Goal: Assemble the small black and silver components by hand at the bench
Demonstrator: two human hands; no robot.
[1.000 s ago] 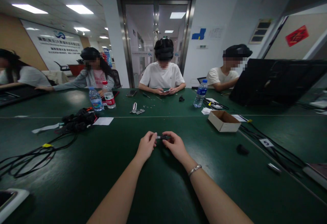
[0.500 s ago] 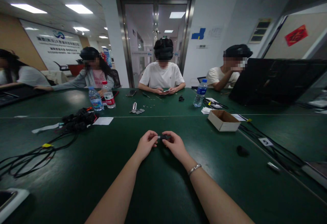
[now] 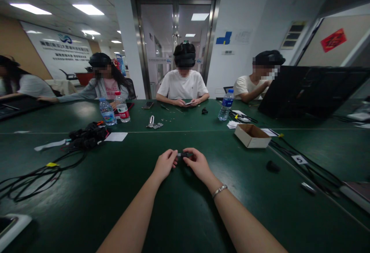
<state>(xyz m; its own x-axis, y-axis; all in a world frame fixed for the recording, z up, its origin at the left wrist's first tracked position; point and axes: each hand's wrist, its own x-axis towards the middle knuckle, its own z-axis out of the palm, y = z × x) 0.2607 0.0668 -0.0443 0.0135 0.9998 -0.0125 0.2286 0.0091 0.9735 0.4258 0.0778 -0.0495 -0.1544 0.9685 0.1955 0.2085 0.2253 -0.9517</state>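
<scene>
Above the green table, a small dark rod-shaped piece with a pale, metallic-looking left end (image 3: 182, 154) lies level between my fingertips. My left hand (image 3: 166, 164) pinches at the pale end with thumb and fingers. My right hand (image 3: 199, 163) grips the dark end, its thumb and forefinger closed round it. The fingers hide part of the piece, and it is too small to name. Right of my hands lie a small black cap-like part (image 3: 273, 166) and a short silver cylinder (image 3: 308, 188).
An open cardboard box (image 3: 257, 142) stands right of centre, beside black cables (image 3: 303, 170). On the left are a black cable bundle (image 3: 86, 135) and white paper (image 3: 116, 136). Water bottles (image 3: 226, 106) stand farther back. Several people sit around the table; the person opposite (image 3: 182, 85) holds a flat object.
My left fingertips have shifted slightly left along the piece, baring a little more of its pale end. My right hand stays almost where it was.
</scene>
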